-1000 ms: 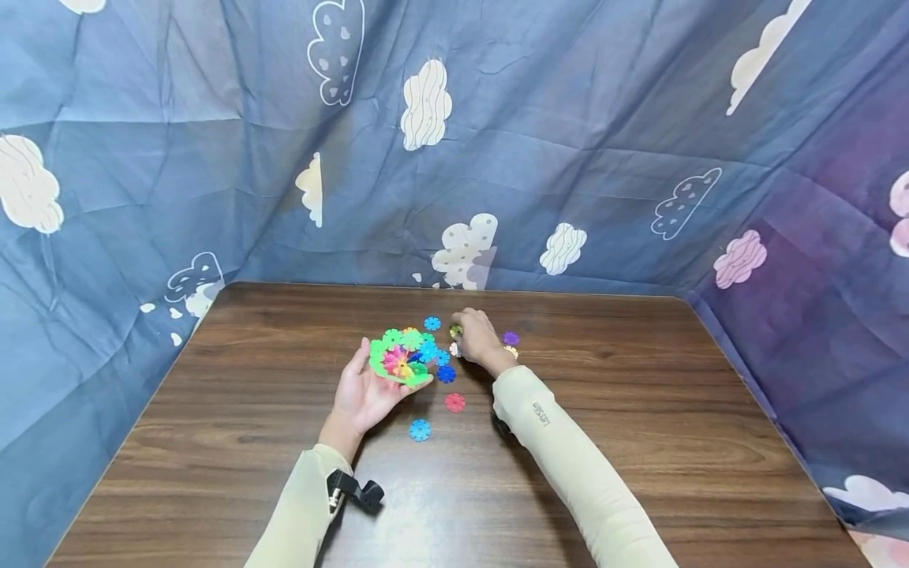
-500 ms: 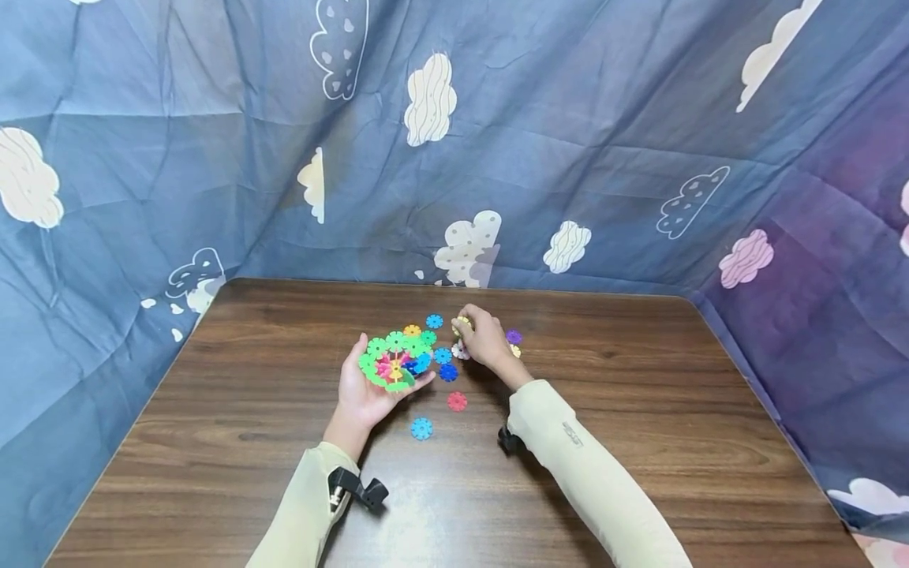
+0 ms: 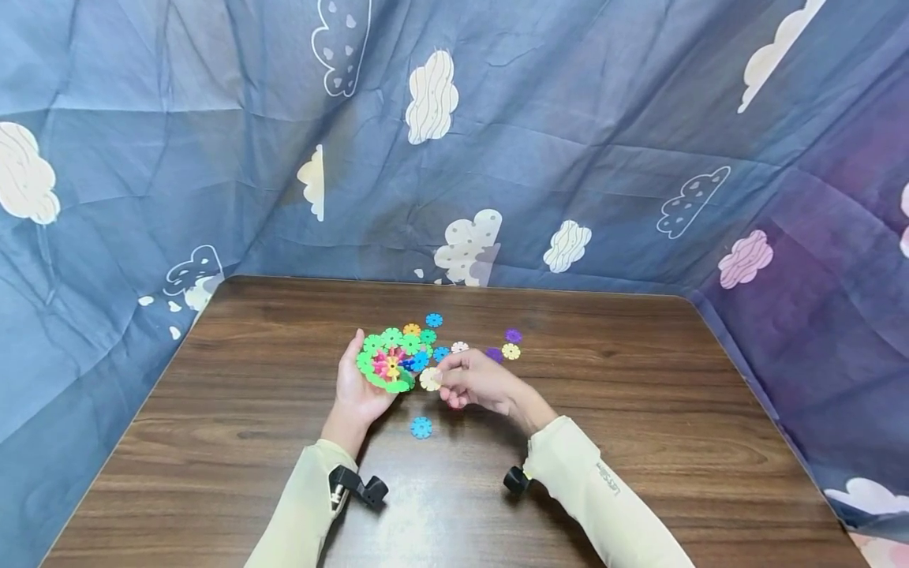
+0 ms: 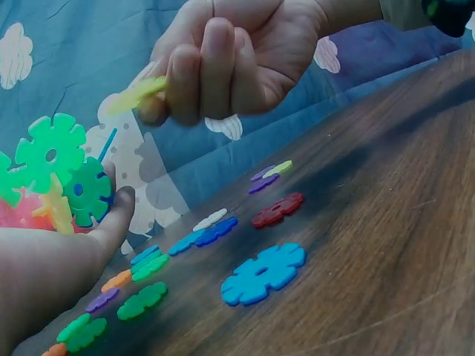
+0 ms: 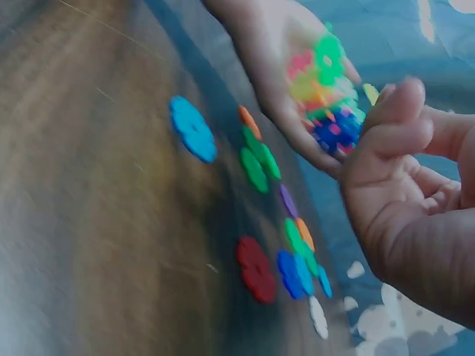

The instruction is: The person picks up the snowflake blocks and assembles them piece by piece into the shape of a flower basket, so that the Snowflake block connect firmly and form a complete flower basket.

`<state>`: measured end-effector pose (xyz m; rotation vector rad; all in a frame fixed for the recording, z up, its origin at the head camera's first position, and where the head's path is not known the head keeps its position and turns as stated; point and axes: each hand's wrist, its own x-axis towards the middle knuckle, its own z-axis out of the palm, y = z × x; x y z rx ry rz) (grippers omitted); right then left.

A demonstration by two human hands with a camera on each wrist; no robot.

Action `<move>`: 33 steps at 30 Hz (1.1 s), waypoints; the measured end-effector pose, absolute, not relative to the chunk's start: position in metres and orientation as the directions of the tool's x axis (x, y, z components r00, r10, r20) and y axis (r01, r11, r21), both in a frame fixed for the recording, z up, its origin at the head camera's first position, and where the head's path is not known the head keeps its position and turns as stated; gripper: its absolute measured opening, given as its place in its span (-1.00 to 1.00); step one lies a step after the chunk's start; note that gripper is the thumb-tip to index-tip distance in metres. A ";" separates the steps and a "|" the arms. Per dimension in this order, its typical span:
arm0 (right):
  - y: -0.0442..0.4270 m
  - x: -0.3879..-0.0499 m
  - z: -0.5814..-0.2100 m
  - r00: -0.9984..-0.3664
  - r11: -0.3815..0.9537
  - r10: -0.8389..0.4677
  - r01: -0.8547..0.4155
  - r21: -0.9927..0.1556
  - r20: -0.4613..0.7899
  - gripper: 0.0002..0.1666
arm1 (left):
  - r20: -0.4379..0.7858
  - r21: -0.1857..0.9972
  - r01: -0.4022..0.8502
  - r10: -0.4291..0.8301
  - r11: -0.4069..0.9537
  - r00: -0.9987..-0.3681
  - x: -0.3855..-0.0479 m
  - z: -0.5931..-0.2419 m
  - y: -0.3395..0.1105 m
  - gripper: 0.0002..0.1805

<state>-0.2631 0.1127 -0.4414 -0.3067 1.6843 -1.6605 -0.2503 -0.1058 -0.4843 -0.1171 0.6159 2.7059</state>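
A joined cluster of plastic snowflake discs [image 3: 373, 345], with a green outer ring and pink, yellow and blue pieces inside, rests in my left hand [image 3: 357, 398], cupped palm up beneath and around it. One fingertip shows beside a dark green disc [image 4: 87, 191] of the cluster in the left wrist view. My right hand [image 3: 483, 383] pinches a pale yellow snowflake disc [image 3: 428, 379] between thumb and forefinger, just right of the cluster and apart from it. In the right wrist view, my fingers hide most of that yellow disc [image 5: 371, 93].
Loose discs lie on the brown wooden table [image 3: 625, 410]: a light blue one [image 3: 421, 427] nearest, a red one [image 4: 278, 210] partly hidden by my right hand in the head view, and purple [image 3: 514, 336] and yellow [image 3: 510, 352] ones farther right. A cloud-patterned cloth [image 3: 540, 158] hangs behind.
My right hand has picked up the yellow disc from the far side of the pile and brought it nearer and left, beside the cluster. My left hand has stayed almost in place, tilting the cluster slightly.
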 end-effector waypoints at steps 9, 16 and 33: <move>0.099 -0.254 -0.450 -0.684 0.167 -0.626 0.351 -0.921 -0.374 -0.79 | -0.095 0.438 -0.350 0.344 -0.828 -0.934 -0.248 -0.483 -0.100 -0.40; 0.098 -0.253 -0.452 -0.692 0.174 -0.610 0.357 -0.918 -0.385 -0.78 | -0.042 0.486 -0.312 0.335 -0.816 -0.941 -0.247 -0.484 -0.098 -0.44; 0.093 -0.247 -0.453 -0.758 0.093 -0.536 0.385 -0.918 -0.372 -0.86 | -0.034 0.508 -0.265 0.288 -0.820 -0.957 -0.245 -0.485 -0.096 -0.48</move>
